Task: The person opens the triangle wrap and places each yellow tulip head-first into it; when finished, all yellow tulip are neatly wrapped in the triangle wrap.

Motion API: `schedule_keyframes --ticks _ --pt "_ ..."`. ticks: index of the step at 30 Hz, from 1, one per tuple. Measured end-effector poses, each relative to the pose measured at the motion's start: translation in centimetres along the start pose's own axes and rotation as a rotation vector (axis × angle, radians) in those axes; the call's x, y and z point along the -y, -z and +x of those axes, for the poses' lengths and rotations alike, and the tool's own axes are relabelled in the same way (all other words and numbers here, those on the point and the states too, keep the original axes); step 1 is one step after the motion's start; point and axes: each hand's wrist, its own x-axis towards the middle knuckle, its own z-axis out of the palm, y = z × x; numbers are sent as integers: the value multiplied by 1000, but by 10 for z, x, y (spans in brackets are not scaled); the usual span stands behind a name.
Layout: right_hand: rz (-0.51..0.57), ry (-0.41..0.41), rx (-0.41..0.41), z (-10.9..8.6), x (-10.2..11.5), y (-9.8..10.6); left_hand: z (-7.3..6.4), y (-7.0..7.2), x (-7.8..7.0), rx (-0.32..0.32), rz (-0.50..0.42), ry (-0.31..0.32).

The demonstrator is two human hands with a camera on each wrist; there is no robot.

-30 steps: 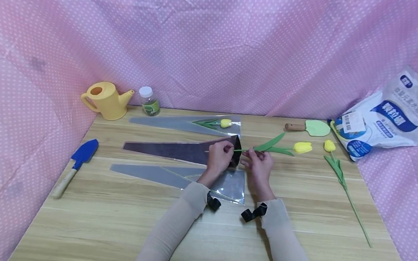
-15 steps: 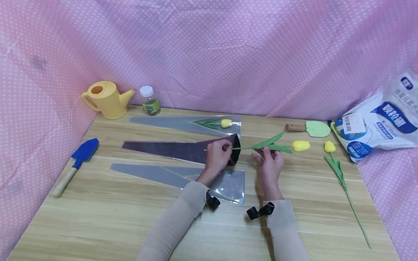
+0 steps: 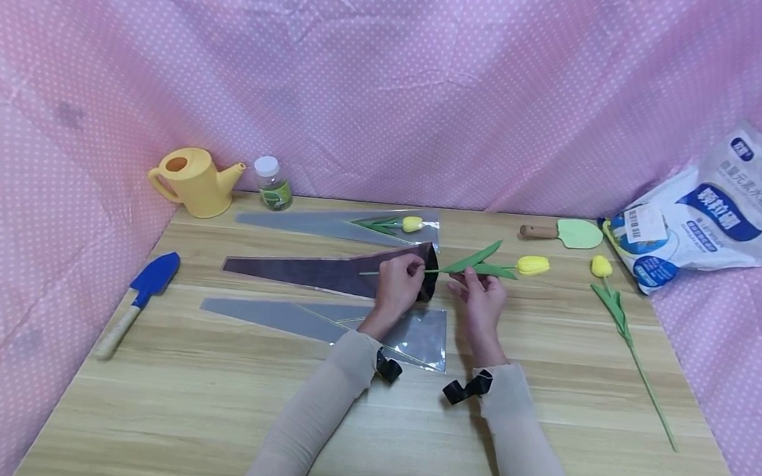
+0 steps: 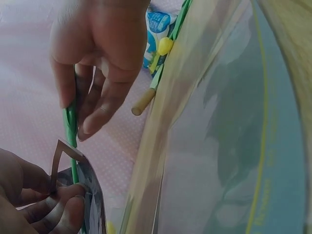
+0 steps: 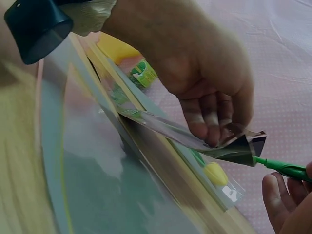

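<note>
A yellow tulip (image 3: 533, 265) with green leaves lies sideways, its stem running into the wide mouth of a dark flower sleeve (image 3: 299, 271). My left hand (image 3: 399, 287) pinches the sleeve at its mouth, thumb and fingers close around the rim. On the other side, my right hand (image 3: 485, 304) pinches the tulip by its leaves and upper stem. The left wrist view shows the green stem (image 4: 74, 170) passing into the sleeve opening. Through the sleeve's film, the stem's lower end shows left of my left hand.
A wrapped tulip (image 3: 411, 225) lies behind, and a clear sleeve (image 3: 269, 317) in front. Another tulip (image 3: 637, 374) lies at right. Around them are a blue trowel (image 3: 153, 275), yellow watering can (image 3: 199, 185), lidded jar (image 3: 273, 186), green trowel (image 3: 579, 235) and white bag (image 3: 714, 217).
My right hand first slid right along the tulip, then moved back left with it. The stem reaches deeper into the sleeve. My left hand stays at the sleeve's mouth.
</note>
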Motion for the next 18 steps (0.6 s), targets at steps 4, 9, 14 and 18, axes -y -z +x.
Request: schedule_keyframes --ticks 4,9,14,18 --pt "-42 -18 1 -2 -2 -1 -1 1 -2 -6 10 -13" --pt "-94 -38 -3 -4 -5 -4 -2 2 -5 8 19 -21" --pt "-158 -48 2 -5 -8 -7 -3 1 -6 12 14 -32" --pt "-165 -71 26 -6 -7 -7 -2 2 -7 7 15 -44"
